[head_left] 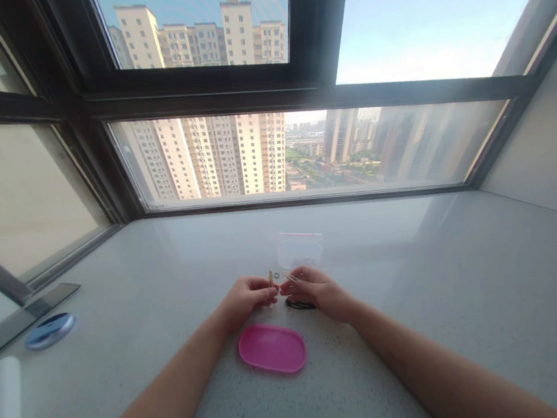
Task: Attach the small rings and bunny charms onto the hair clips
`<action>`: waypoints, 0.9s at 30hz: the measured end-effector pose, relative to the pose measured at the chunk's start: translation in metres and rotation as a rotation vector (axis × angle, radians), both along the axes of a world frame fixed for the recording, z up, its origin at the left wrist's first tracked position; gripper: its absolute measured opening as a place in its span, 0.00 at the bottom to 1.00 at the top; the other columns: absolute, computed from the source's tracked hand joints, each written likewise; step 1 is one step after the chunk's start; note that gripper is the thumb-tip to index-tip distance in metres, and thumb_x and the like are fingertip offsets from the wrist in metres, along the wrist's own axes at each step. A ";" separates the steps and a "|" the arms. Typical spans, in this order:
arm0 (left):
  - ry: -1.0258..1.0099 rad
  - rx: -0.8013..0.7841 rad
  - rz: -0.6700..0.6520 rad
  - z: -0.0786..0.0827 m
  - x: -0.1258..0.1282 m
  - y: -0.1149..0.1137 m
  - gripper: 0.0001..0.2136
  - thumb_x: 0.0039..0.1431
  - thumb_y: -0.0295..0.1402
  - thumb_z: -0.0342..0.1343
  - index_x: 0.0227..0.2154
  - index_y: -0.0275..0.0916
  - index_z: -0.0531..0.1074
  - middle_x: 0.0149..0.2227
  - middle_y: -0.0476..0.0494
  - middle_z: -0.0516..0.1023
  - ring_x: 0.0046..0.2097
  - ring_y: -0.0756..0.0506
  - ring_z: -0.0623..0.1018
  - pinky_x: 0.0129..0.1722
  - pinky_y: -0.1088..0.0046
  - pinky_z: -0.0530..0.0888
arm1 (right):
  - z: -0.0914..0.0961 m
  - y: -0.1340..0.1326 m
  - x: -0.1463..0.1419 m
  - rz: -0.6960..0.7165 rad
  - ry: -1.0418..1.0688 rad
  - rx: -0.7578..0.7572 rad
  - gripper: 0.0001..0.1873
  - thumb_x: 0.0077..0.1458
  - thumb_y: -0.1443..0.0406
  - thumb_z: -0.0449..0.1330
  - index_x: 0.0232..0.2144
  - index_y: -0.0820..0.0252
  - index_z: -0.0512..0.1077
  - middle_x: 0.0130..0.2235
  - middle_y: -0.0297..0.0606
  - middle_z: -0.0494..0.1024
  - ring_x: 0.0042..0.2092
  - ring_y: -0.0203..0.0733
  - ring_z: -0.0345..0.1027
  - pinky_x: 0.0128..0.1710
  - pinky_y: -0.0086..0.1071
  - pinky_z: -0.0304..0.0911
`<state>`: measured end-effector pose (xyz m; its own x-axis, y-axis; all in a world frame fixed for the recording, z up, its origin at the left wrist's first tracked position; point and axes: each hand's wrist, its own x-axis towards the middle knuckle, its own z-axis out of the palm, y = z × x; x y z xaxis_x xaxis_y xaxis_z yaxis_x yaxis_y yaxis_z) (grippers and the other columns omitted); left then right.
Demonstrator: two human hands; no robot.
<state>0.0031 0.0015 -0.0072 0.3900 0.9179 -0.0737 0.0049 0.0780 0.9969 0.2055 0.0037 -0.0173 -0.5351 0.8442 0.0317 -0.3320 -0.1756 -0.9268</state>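
Note:
My left hand (252, 297) is closed, pinching a small gold-coloured upright piece (271, 278) between thumb and fingers. Close beside it, my right hand (315, 290) is closed on a slim, pale metal piece (289, 277) that points up and to the left; its exact kind is too small to make out. Between the two hands a tiny dark ring (277, 275) shows against the counter. A dark looped cord (299, 304) lies partly under my right hand. Nearer to me, below my left hand, rests a shallow pink oval tray (273, 349).
Behind my hands lies a clear plastic zip bag (300, 249) on the pale speckled counter (417, 274). At the left are a round blue object (50, 331), a flat dark glassy strip (29, 319) and a white rounded object (2, 405). Dark-framed windows (221, 103) border the far side.

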 end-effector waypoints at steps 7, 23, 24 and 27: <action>-0.011 -0.018 -0.011 -0.001 0.000 0.001 0.12 0.40 0.33 0.62 0.30 0.33 0.75 0.26 0.44 0.76 0.30 0.48 0.73 0.32 0.73 0.67 | 0.004 -0.001 0.000 -0.015 0.032 -0.024 0.16 0.46 0.60 0.60 0.33 0.59 0.58 0.38 0.43 0.75 0.41 0.43 0.70 0.37 0.34 0.63; -0.003 -0.044 -0.025 0.001 0.001 0.003 0.12 0.42 0.34 0.61 0.31 0.32 0.75 0.28 0.43 0.74 0.28 0.50 0.71 0.31 0.74 0.67 | 0.001 0.007 0.006 0.068 0.018 -0.069 0.13 0.46 0.61 0.61 0.32 0.65 0.69 0.40 0.45 0.75 0.44 0.43 0.68 0.39 0.33 0.61; 0.006 -0.038 -0.026 0.001 0.001 0.002 0.12 0.42 0.34 0.62 0.31 0.32 0.75 0.27 0.44 0.74 0.27 0.50 0.71 0.30 0.75 0.67 | 0.001 0.007 0.006 0.078 0.000 -0.057 0.13 0.45 0.62 0.62 0.32 0.66 0.71 0.39 0.45 0.75 0.43 0.43 0.68 0.40 0.33 0.61; 0.031 -0.001 -0.036 0.003 0.002 0.001 0.12 0.42 0.34 0.61 0.30 0.32 0.74 0.26 0.45 0.73 0.26 0.51 0.71 0.28 0.76 0.66 | 0.000 0.007 0.006 0.082 -0.031 -0.030 0.16 0.41 0.63 0.65 0.33 0.68 0.73 0.37 0.45 0.75 0.40 0.40 0.68 0.42 0.33 0.60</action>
<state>0.0053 0.0022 -0.0039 0.4207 0.9030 -0.0873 0.0389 0.0782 0.9962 0.2115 0.0110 -0.0173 -0.6026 0.7980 -0.0105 -0.2863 -0.2284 -0.9305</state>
